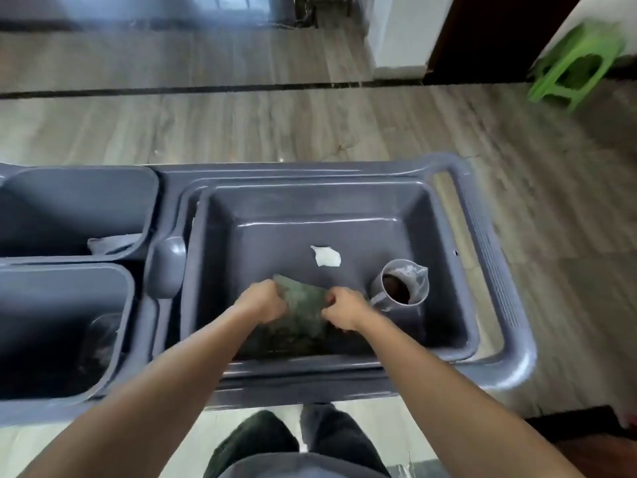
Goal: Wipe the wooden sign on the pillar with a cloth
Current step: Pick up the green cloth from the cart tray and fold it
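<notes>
- Grey plastic fills the near view: a person stands at a cleaning cart [510, 367], dark trouser legs just behind its near rim.
- Both bare arms reach down into the cart's big tub [275, 229], and both hands are on the green cloth [303, 305].
- Left hand [263, 301] is curled shut on the cloth's left edge; right hand [344, 312] is pinched shut on its right edge, the cloth between the two.
- Neither hand looks nearer than the other; the grip is even across the cloth.
- Cloth's long axis runs away from the person, far corner peaking up, near end bunched low against the tub's front wall.
- Just right of the right hand stands a grey jug [403, 288], with something dark inside.
- Beyond the cloth, a white scrap [325, 257] lies on the tub floor, apart from it.
- Off to the left, two grey bins [69, 208] sit in the cart; one at least holds a bag.
- Further out, wood-look floor, a white pillar [400, 32] far ahead to the right, a green stool [575, 63] beyond.
- No wooden sign shows anywhere, so I'd judge wiping hasn't begun: the cloth must come up out of the tub and travel forward and right.
- Watch that jug on the lift.
</notes>
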Available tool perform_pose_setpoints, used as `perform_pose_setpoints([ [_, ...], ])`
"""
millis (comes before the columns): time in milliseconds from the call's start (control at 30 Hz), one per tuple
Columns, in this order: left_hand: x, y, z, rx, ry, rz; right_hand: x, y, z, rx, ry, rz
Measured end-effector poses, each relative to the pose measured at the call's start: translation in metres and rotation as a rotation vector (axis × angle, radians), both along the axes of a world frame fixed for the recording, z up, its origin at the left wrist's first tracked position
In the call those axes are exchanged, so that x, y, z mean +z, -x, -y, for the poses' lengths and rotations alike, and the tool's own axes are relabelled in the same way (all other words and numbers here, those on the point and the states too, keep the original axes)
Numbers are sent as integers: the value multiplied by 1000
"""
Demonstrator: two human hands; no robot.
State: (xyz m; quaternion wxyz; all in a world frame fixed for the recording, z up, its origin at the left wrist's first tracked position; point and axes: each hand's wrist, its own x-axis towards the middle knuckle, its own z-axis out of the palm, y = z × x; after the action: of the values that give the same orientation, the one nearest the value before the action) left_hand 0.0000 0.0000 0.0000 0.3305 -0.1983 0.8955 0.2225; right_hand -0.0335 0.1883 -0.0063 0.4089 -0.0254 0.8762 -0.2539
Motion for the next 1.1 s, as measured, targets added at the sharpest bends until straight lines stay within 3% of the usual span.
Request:
perform_pose_setpoints([
  [167,-36,-12,4,270,12,-8,-31,-1,23,-120,-75,30],
  [400,-58,-10,0,500,-80,-23,-52,-5,36,-678,55,76],
  [567,-39,-2,7,660,-405,-17,-41,6,21,-782,448,399],
  [733,13,9,14,794,-866,-97,5,10,0,-836,799,359],
  [900,70,28,-1,584,-1188,-50,59,0,-15,-946,966,206],
  [1100,116,32,-61,199,-1260,-58,111,-36,-50,-1187,1138,-118],
])
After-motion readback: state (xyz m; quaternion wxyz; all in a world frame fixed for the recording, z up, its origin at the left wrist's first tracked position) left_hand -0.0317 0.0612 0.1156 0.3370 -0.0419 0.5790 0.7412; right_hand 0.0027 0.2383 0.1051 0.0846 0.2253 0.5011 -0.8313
